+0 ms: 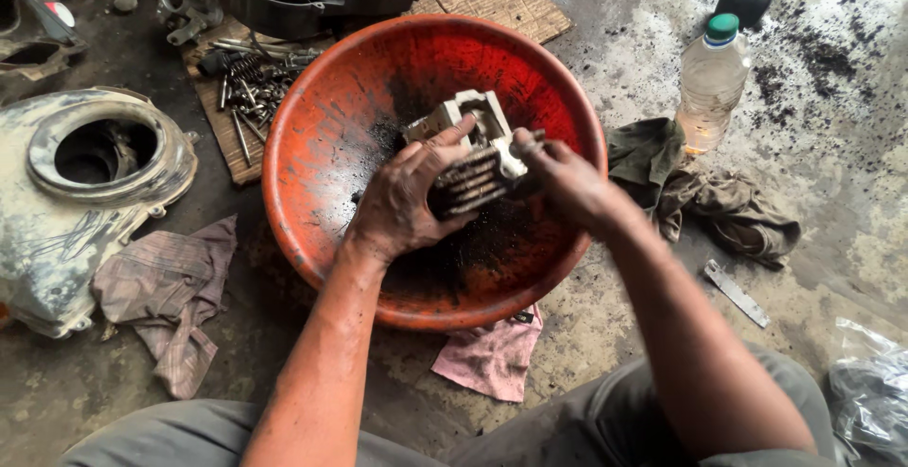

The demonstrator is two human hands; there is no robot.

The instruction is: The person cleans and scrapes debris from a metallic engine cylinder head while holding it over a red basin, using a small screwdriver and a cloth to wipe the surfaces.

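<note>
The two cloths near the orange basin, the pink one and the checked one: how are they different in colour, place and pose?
The pink cloth is plain, while the checked cloth is a dull purple-grey with faint lines. The pink cloth lies partly tucked under the near rim of the orange basin; the checked cloth lies apart from it, by the grey engine cover. The checked cloth looks larger and more spread. Both are crumpled on the dirty floor, and neither hand touches them.

My left forearm enters from 6 o'clock, runs up toward 12, wrist straight. Left hand [407, 204] palm down, fingers curled, thumb out toward 1 o'clock, gripping. My right forearm comes from 5 o'clock toward 10. Right hand [558, 176] closed, fingertips pinching toward 9. Both grimy.
</note>
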